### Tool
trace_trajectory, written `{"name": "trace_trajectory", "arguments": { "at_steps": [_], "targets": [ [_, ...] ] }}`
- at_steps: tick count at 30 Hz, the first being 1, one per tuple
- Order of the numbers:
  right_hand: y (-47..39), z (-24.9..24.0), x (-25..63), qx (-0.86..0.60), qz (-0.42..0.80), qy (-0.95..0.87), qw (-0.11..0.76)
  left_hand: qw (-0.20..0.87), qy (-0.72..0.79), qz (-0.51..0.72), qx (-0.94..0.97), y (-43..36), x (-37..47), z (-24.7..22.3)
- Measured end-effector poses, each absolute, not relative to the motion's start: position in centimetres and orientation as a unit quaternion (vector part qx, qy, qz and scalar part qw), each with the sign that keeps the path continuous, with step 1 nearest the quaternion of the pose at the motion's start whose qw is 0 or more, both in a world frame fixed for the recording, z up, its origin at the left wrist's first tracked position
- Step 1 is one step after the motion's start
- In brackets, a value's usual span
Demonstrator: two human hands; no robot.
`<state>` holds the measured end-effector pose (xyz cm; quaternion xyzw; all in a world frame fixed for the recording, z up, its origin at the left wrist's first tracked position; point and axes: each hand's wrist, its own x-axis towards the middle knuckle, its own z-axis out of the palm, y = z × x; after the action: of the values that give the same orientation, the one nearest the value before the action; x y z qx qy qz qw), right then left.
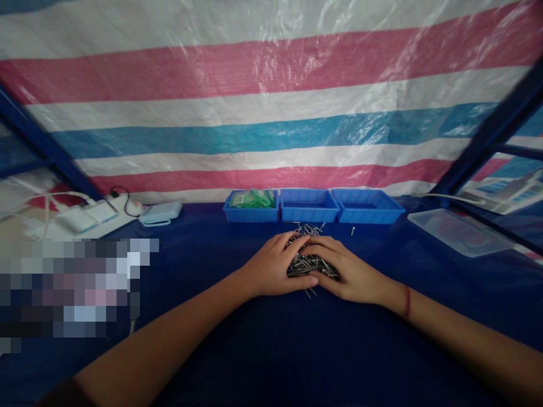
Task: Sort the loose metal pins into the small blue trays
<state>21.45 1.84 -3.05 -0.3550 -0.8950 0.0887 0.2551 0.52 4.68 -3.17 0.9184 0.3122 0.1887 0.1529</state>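
Note:
A heap of thin silvery metal screws [311, 265] lies on the dark blue tabletop [271, 350]. Cupped against its left side is my left hand [274, 264], fingers curved over the heap. From the right, my right hand [350, 268] wraps round the same heap, and the two hands meet at the fingertips and thumbs. Several screws stick out behind my fingers, and a few poke out in front of my thumbs. Part of the heap is hidden under both hands. One loose screw [352, 230] sits apart, behind my right hand.
Behind the heap stand three blue bins: a left bin [250, 215] with green packets [254, 199], a middle bin [309, 215] and a right bin [371, 216]. A clear plastic lid [460, 232] lies right. A power strip [91, 219] and a pale blue case [160, 213] are left.

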Motion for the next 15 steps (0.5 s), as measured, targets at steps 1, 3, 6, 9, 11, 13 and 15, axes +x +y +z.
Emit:
{"name": "trace_trajectory", "arguments": {
  "at_steps": [1, 3, 6, 9, 11, 13, 15],
  "targets": [
    [2.1, -3.0, 21.1, -0.356, 0.089, -0.892, 0.263, 0.148, 0.309, 0.195, 0.919, 4.7, 0.5, -3.2],
    [2.6, -2.8, 20.5, -0.353, 0.098, -0.886, 0.283, 0.147, 0.306, 0.213, 0.916, 4.8, 0.6, -3.2],
    [3.2, -2.6, 19.7, -0.362, 0.123, -0.864, 0.329, 0.161, 0.311, 0.246, 0.904, 4.9, 0.7, -3.3],
    [3.6, -2.8, 19.3, -0.4, 0.141, -0.822, 0.379, 0.18, 0.317, 0.272, 0.89, 5.1, 0.8, -3.5],
    [3.8, -3.0, 19.3, -0.425, 0.146, -0.796, 0.404, 0.198, 0.325, 0.288, 0.878, 5.3, 0.9, -3.8],
    [4.1, -3.3, 19.5, -0.451, 0.151, -0.768, 0.429, 0.222, 0.339, 0.306, 0.861, 5.5, 0.9, -3.9],
    [4.4, -3.6, 19.8, -0.475, 0.161, -0.738, 0.453, 0.243, 0.351, 0.324, 0.844, 5.7, 1.0, -4.0]
  ]
}}
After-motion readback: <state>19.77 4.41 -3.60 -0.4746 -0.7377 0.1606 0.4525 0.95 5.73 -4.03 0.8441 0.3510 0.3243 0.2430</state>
